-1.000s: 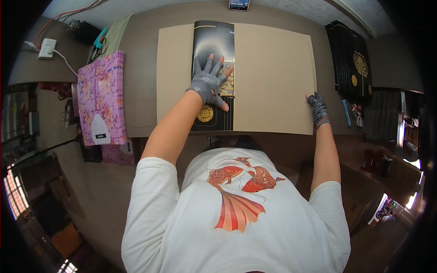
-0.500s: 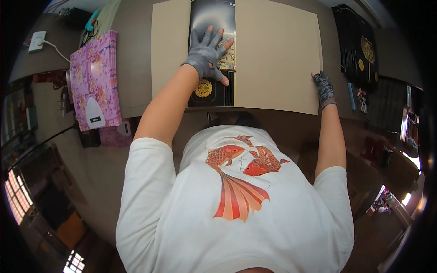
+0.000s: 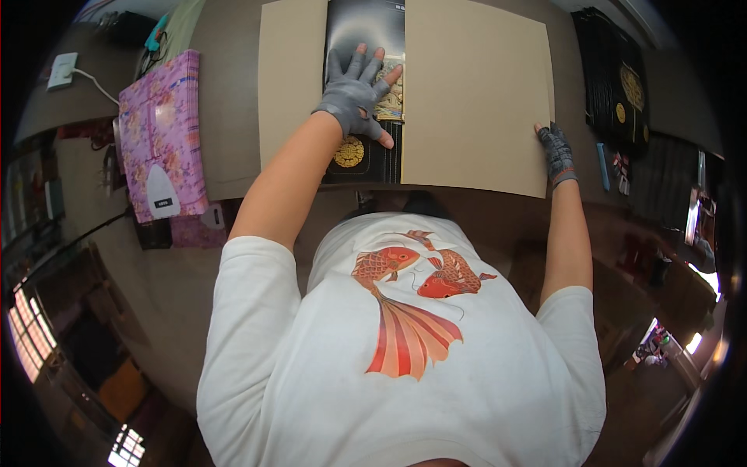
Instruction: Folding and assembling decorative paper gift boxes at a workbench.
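Observation:
A wide beige cardboard panel (image 3: 478, 101) lies on the table, joined or laid beside a black printed strip (image 3: 383, 163) with gold patterns. A narrower beige panel (image 3: 292, 86) borders the strip on its left. My left hand (image 3: 354, 92), in a grey fingerless glove, presses flat on the strip with its fingers spread. At the wide panel's right edge, my right hand (image 3: 556, 152), gloved alike, grips the board. Its thumb shows at the edge, while most of its fingers are hard to make out.
A stack of black items with gold emblems (image 3: 615, 86) stands at the right. Near it lies a blue stick-like object (image 3: 603, 166). At the left are a folded purple floral cloth (image 3: 159, 132) and a white power socket (image 3: 62, 71) with a cable.

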### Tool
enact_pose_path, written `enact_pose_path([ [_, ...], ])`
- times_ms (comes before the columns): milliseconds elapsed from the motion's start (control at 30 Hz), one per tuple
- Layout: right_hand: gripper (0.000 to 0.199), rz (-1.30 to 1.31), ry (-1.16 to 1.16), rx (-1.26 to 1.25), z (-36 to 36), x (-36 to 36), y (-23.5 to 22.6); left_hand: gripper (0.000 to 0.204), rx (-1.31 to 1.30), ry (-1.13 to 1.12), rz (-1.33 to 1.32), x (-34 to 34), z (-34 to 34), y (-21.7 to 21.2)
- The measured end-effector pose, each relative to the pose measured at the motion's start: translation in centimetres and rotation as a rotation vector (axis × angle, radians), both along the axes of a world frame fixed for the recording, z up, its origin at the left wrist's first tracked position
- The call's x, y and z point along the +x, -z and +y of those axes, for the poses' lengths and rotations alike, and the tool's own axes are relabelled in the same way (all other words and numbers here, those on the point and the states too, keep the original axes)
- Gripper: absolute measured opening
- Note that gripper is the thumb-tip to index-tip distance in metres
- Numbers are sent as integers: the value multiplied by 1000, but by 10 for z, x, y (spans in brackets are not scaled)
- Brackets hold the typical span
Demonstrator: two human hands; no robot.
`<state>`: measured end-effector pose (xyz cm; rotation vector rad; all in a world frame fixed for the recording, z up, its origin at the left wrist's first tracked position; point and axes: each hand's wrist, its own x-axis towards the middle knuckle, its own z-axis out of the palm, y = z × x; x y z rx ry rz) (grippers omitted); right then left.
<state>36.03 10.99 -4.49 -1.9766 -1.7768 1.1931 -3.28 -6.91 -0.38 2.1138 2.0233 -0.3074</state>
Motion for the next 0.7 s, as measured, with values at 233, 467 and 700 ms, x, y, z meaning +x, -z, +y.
enact_pose_path([
  [233, 69, 173, -88, -3, 2, 14, 4, 135, 7, 23, -2, 2, 1, -6],
  [467, 54, 939, -21, -415, -35, -17, -102, 138, -7, 13, -73, -4, -7, 0],
  [700, 71, -96, -809, 985, -69, -161, -75, 142, -44, 27, -46, -3, -2, -8],
])
